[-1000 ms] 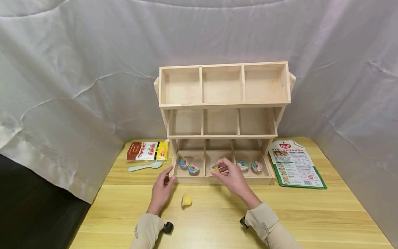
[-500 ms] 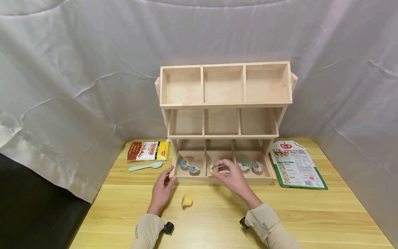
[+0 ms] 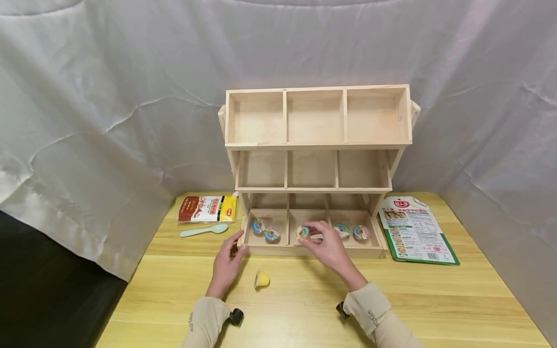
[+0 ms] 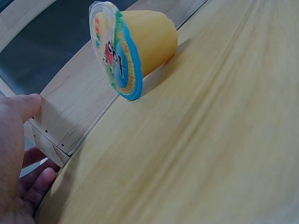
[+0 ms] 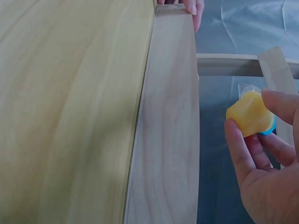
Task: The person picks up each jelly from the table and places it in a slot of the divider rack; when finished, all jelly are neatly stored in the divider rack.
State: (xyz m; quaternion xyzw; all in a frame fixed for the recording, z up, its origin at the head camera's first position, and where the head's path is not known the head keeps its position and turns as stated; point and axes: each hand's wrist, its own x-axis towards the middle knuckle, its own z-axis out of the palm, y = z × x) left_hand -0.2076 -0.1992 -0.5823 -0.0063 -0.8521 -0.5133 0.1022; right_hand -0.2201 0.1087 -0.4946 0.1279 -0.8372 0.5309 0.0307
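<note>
Chinese characters cover the green-edged pouch (image 3: 415,229) and the brown-and-yellow packet (image 3: 206,209), too small to read surely. Coloured lettering marks the lid (image 4: 119,58) of the loose yellow cup (image 4: 156,37), on its side on the tabletop (image 3: 457,299) near the left hand (image 3: 226,266), which grips the front left corner of the wooden organizer (image 3: 313,192). The right hand (image 3: 328,246) pinches the second yellow cup (image 5: 250,114) at the bottom middle compartment (image 3: 306,216).

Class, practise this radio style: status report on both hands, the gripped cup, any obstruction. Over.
Right hand pinches small yellow round-lidded plastic cup at pale wooden rack, bottom middle compartment. Left hand holds rack's front left corner. No obstruction visible.
</note>
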